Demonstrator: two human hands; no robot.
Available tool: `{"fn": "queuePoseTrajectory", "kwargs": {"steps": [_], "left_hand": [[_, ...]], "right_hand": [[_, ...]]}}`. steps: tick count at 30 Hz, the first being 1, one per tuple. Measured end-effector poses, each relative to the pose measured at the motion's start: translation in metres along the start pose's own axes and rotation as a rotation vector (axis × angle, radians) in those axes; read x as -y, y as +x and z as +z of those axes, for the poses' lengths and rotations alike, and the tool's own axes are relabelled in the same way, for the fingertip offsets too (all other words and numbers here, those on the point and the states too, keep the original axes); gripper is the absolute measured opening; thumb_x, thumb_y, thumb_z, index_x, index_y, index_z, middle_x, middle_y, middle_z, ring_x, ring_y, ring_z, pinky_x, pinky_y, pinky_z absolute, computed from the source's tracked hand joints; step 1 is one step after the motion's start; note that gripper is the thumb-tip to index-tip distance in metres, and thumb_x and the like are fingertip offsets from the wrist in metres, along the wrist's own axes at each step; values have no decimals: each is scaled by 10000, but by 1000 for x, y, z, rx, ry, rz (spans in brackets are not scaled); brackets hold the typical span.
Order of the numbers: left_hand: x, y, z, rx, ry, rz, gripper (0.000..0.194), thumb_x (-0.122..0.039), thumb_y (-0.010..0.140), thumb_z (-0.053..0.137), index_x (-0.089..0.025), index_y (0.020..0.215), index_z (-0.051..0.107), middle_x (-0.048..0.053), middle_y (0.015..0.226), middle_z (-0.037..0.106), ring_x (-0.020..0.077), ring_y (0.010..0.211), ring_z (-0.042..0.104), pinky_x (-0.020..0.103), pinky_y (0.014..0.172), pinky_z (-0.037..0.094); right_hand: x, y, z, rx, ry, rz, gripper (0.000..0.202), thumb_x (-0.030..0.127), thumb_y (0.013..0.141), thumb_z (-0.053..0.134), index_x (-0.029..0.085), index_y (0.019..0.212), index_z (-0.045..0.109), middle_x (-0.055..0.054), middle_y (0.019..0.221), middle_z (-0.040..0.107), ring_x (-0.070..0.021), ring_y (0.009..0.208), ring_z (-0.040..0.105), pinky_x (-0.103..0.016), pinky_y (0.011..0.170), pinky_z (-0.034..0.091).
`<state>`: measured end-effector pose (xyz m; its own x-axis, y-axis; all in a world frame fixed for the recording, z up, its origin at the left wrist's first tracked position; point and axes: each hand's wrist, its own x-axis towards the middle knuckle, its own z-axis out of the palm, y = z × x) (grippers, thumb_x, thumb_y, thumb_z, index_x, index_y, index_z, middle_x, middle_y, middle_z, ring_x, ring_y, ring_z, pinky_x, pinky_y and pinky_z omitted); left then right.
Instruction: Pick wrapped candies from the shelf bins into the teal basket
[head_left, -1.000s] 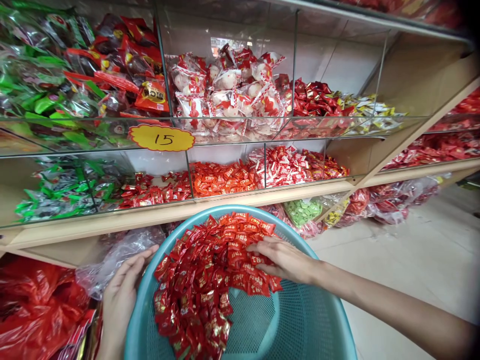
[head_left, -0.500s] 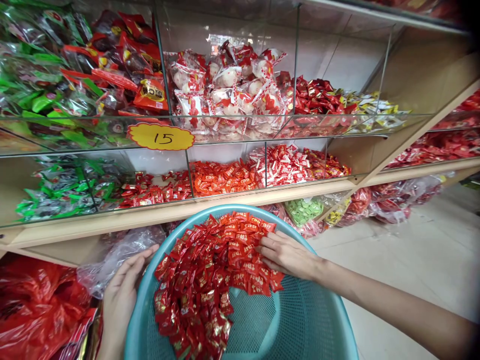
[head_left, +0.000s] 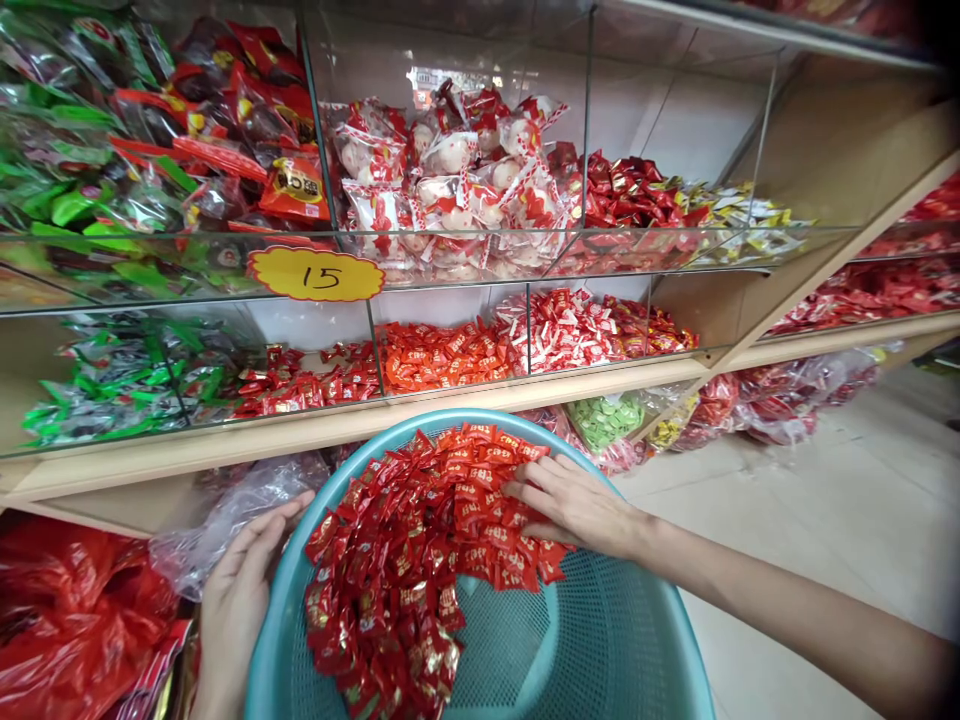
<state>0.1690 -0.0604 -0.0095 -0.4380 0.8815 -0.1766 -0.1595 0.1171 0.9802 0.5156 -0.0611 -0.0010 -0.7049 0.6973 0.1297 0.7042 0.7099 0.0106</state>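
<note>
A teal mesh basket [head_left: 600,620] holds red wrapped candies [head_left: 397,540], heaped at its left and back. Brighter red packets lie in overlapping rows near the back right of the heap. My right hand [head_left: 570,500] reaches over the right rim, its spread fingers resting on those bright packets; I see nothing gripped in it. Against the outer left side of the rim is my left hand [head_left: 251,555], fingers stretched out along it. The bare mesh bottom shows at the front right of the basket.
Behind the basket stands a wooden shelf [head_left: 300,462] with glass-divided bins of packaged sweets. A yellow price tag [head_left: 316,274] reads 15. Red plastic bags [head_left: 75,610] lie at the lower left, more bagged sweets [head_left: 772,405] under the shelf, and pale floor tiles [head_left: 825,520] at right.
The fingers of my right hand have shifted slightly left over the bright packets, more bent now. My left hand stays at the rim. The whole view has moved a little.
</note>
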Motion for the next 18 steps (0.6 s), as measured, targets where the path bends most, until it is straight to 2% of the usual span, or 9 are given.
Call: {"fn": "queuePoseTrajectory", "kwargs": {"steps": [3, 7, 10, 13, 18], "left_hand": [[0, 1, 0, 16, 13, 5, 226, -359, 651, 702, -199, 811, 709, 35, 1011, 737, 263, 1120, 586, 391, 1033, 387], [-3, -1, 2, 20, 25, 3, 225, -362, 660, 693, -200, 816, 705, 38, 1045, 727, 269, 1130, 580, 393, 1024, 396], [-4, -3, 2, 15, 31, 2, 230, -365, 659, 691, -205, 825, 706, 36, 1054, 724, 275, 1137, 573, 406, 1034, 380], [-4, -2, 1, 17, 25, -4, 249, -370, 654, 703, -208, 843, 713, 36, 1059, 719, 287, 1180, 535, 425, 1053, 350], [-1, 2, -2, 23, 32, -18, 248, -381, 652, 715, -221, 841, 714, 19, 1043, 722, 270, 1178, 535, 413, 1059, 347]], "right_hand": [[-8, 8, -14, -57, 23, 48, 448, 477, 905, 440, 160, 1215, 500, -95, 1024, 558, -213, 897, 484, -340, 769, 381], [-30, 38, -40, -200, 48, 106, 327, 329, 954, 375, 142, 1187, 508, -121, 1059, 551, -214, 951, 495, -345, 817, 395], [-51, 74, -56, -234, 74, 128, 272, 230, 950, 365, 132, 1141, 532, -115, 1021, 574, -203, 932, 516, -324, 803, 403], [-70, 113, -63, -148, 47, 234, 239, 220, 928, 424, 129, 1100, 562, -111, 1006, 601, -203, 933, 541, -303, 792, 399], [-92, 161, -53, 192, 91, 501, 250, 321, 788, 657, 153, 973, 656, -109, 1011, 653, -219, 942, 598, -264, 759, 422]]}}
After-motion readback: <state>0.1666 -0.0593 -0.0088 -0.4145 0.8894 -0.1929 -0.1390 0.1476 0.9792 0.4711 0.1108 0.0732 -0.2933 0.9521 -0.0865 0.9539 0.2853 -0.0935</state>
